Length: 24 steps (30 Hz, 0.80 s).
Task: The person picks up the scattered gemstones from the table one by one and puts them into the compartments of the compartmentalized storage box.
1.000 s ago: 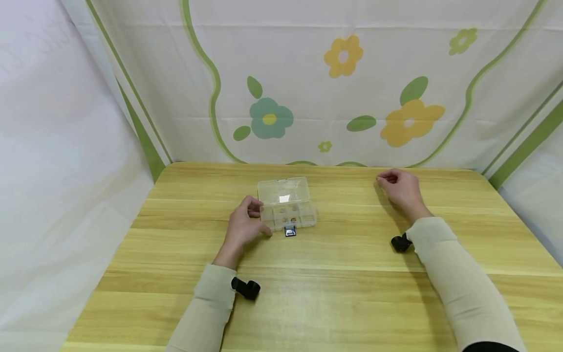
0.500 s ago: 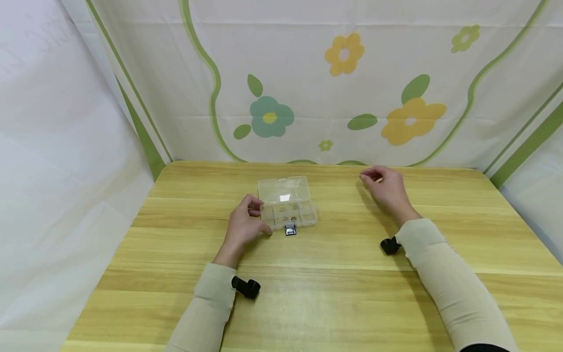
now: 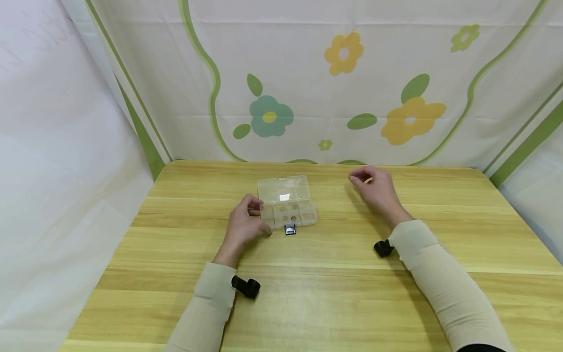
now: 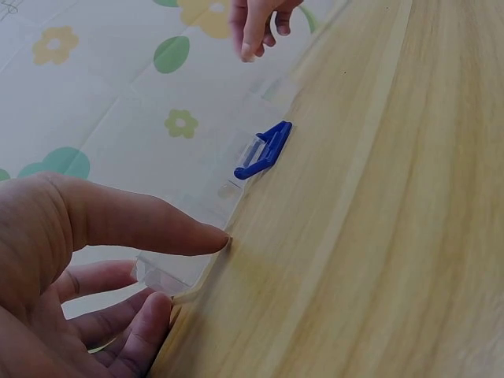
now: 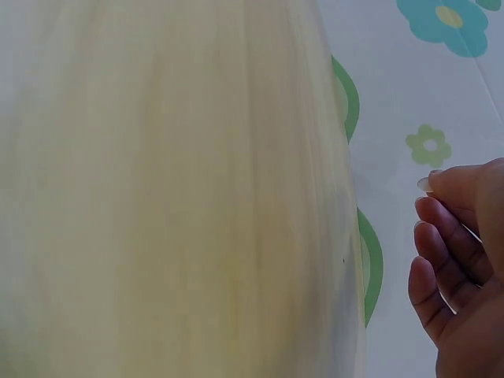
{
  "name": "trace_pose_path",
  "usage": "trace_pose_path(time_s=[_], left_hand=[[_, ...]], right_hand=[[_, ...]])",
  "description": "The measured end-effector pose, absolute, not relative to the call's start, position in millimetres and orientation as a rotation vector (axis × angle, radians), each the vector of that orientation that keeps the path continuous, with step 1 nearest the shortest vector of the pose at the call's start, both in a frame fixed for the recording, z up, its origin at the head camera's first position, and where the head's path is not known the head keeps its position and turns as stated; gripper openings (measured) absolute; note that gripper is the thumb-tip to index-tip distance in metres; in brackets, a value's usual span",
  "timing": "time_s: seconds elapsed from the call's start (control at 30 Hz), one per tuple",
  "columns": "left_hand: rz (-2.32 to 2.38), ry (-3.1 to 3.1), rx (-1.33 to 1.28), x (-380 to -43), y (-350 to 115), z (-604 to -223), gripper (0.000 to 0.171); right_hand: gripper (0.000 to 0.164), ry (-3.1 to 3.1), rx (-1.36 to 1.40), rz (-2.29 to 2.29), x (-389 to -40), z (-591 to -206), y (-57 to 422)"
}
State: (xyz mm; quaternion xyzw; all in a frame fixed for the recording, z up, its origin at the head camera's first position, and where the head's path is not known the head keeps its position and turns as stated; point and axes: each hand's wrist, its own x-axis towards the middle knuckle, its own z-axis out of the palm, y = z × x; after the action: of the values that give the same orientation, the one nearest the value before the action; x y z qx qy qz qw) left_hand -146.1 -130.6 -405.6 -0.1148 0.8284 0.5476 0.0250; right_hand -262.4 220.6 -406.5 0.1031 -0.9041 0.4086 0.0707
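Note:
A clear plastic compartment box (image 3: 288, 215) lies on the table with its lid (image 3: 283, 189) raised at the back. Its blue latch (image 4: 268, 150) hangs down at the front edge. Small round things (image 3: 293, 218) show through a few compartments. My left hand (image 3: 244, 222) holds the box's left end, thumb at the front edge and fingers around the back corner. Off to the box's right, near the table's back edge, my right hand (image 3: 374, 188) hovers with thumb and index finger brought together. I cannot tell whether anything tiny sits between those fingertips. The other fingers curl loosely.
The wood-grain table (image 3: 308, 293) ends at the back against a white cloth (image 3: 308, 58) printed with flowers. More white cloth (image 3: 66, 195) hangs on the left. Each sleeve cuff carries a black wrist camera (image 3: 247, 287).
My right hand has moved left along the table's back edge, closer to the box, with thumb and index finger still together. The left hand and the box have stayed in place.

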Motion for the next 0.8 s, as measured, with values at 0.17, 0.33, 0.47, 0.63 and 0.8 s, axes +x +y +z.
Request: trace_pose_path(time_s=[0.17,0.33,0.47,0.63,0.8], left_hand=[[1.694,2.563,-0.350,-146,-131,-406,0.073],[1.698,2.559,-0.354,-146,-131,-406,0.072],[1.695,2.556,-0.358,-146,-131,-405,0.072],[1.691,2.559,-0.357,-146,-131,-405,0.072],[1.684,2.563,-0.351,-146,-131,-406,0.071]], right_hand=[[0.021,-2.700,0.382,1.188,-261,-407,213],[0.019,-2.675,0.451,1.146,-260,-406,204],[0.016,-2.650,0.490,1.122,-259,-404,196],[0.013,-2.621,0.545,1.095,-258,-403,187],[0.011,-2.618,0.601,1.073,-258,-402,177]])
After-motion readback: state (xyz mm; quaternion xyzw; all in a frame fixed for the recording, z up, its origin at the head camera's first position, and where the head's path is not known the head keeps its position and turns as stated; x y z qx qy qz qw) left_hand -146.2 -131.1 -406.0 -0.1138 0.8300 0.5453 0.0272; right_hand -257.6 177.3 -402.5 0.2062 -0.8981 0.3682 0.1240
